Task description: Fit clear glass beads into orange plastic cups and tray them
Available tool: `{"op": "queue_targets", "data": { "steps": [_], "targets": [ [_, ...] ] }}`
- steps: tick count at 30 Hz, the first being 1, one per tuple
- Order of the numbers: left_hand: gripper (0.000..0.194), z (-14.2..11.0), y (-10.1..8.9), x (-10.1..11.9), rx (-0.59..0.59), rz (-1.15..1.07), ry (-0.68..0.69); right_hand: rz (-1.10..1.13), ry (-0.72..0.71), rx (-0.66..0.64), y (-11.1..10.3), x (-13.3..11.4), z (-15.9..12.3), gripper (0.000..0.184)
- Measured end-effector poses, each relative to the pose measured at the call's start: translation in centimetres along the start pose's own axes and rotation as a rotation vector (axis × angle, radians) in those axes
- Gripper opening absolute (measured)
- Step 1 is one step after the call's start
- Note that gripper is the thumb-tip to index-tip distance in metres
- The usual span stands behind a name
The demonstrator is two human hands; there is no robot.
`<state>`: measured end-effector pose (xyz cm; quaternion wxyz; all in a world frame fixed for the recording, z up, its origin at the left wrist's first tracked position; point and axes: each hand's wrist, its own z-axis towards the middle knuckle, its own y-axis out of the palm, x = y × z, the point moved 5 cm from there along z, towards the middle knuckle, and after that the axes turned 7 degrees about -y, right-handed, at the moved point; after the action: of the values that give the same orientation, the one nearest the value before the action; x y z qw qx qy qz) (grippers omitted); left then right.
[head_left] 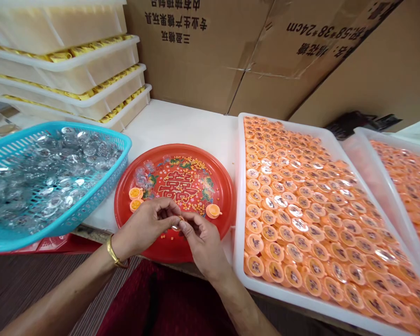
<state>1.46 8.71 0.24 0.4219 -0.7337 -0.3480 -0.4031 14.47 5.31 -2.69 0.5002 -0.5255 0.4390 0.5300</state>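
Over the front part of a round red tray, my left hand and my right hand meet with fingertips pinched together. Between them is a small toy cup, mostly hidden by the fingers; only a shiny bit and an orange edge show. Two orange cups with yellow-orange filling stand on the tray left of my hands. Another orange cup lies to their right. Several clear plastic lids rest at the tray's left, and tiny orange beads are scattered on it.
On the left, a blue basket holds many clear lids. A white tray full of lidded orange cups stands at right, with a second such tray beyond. Stacked white crates with yellow pieces and cardboard boxes stand behind.
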Motion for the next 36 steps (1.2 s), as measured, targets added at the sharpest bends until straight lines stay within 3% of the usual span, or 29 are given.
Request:
{"op": "queue_targets", "data": {
  "steps": [8, 16, 20, 26, 32, 36],
  "targets": [
    [0.012, -0.7, -0.6, 0.9, 0.114, 0.200, 0.169, 0.074, 0.062, -0.029, 0.2, 0.1, 0.1, 0.029],
    [0.011, -1.0, -0.7, 1.6, 0.044, 0.375, 0.206, -0.068, -0.041, -0.119, 0.5, -0.1, 0.0, 0.027],
    [0.010, -0.9, -0.7, 1.4, 0.034, 0.344, 0.165, -0.075, -0.041, -0.124, 0.6, -0.3, -0.1, 0.025],
    [0.013, -0.6, -0.4, 0.3, 0.063, 0.191, 0.058, 0.013, 0.029, -0.001, 0.3, 0.4, -0.2, 0.024],
    [0.014, -0.6, 0.1, -0.3, 0.054, 0.040, 0.051, 0.115, 0.043, 0.003, 0.5, 0.6, -0.2, 0.024],
    [0.021, -0.7, -0.2, -0.5, 0.175, 0.087, 0.073, 0.179, 0.081, 0.072, 0.3, 0.7, -0.2, 0.028]
  ]
}}
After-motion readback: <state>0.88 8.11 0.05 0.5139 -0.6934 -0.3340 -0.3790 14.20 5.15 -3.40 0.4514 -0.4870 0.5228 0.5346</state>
